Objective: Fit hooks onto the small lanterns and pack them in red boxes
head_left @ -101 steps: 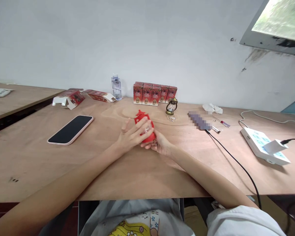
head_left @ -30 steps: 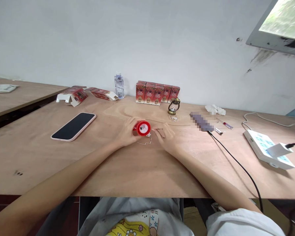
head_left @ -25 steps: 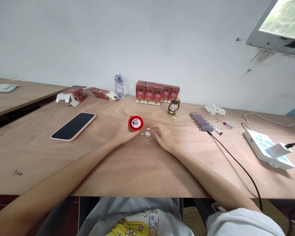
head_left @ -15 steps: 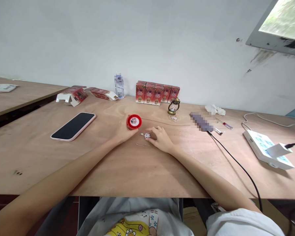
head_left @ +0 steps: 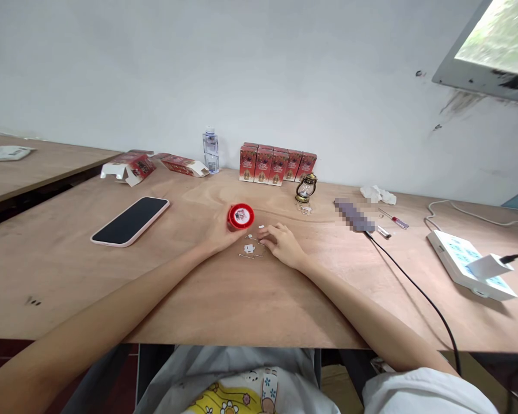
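My left hand (head_left: 221, 237) is closed around a red round container (head_left: 240, 215) with a small picture on its white centre. To the right of it my right hand (head_left: 282, 246) rests low over the table, thumb and fingers drawn together. What its fingertips hold, if anything, is too small to make out. Beside those fingertips lies a small white cut-out piece (head_left: 249, 249), with thin pale strips (head_left: 247, 256) around it. A smaller white bit (head_left: 261, 226) is just above the fingers.
A small bronze-coloured lantern (head_left: 306, 188) stands behind my right hand. Several red boxes (head_left: 263, 165) and a bottle (head_left: 210, 150) line the wall. A phone (head_left: 130, 222) lies left; at right are a blurred-out cabled object (head_left: 354, 215), a screwdriver (head_left: 395, 219) and a power strip (head_left: 461, 259).
The white piece has moved slightly left and toward me, away from my right fingertips, which have drawn closer together. My left hand has shifted slightly right with the red container.
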Action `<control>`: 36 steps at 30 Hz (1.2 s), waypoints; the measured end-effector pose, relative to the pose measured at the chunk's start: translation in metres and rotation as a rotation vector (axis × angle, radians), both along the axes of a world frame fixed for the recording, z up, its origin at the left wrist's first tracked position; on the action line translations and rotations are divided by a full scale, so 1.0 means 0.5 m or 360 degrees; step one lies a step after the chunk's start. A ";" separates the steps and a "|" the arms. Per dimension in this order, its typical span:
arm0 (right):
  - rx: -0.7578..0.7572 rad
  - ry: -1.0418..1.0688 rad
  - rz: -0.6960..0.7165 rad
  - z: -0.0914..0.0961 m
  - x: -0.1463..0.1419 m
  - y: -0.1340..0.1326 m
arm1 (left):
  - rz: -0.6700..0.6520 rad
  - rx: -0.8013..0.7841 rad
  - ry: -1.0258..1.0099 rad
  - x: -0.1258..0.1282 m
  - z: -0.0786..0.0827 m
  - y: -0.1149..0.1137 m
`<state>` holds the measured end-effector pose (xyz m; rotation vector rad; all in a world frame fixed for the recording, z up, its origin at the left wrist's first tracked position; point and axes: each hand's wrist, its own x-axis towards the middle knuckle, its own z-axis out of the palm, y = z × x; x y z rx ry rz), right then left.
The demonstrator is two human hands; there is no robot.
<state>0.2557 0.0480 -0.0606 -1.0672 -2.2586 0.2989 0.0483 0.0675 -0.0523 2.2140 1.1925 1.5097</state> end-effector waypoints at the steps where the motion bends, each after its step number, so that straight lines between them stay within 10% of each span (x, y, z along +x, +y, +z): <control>1: 0.0017 0.0003 0.0004 -0.002 0.001 0.002 | -0.0021 0.0012 0.0014 0.001 0.000 -0.002; 8: 0.0257 -0.0035 0.0025 -0.011 0.007 0.005 | -0.0082 0.0019 0.0193 0.004 0.010 -0.018; 18: 0.0542 0.0911 0.0068 0.018 -0.019 -0.046 | -0.0107 0.0189 0.0586 0.009 0.016 -0.031; 36: 0.0886 0.0435 0.0149 0.023 -0.015 -0.043 | -0.0191 0.0228 0.0745 0.020 0.026 -0.047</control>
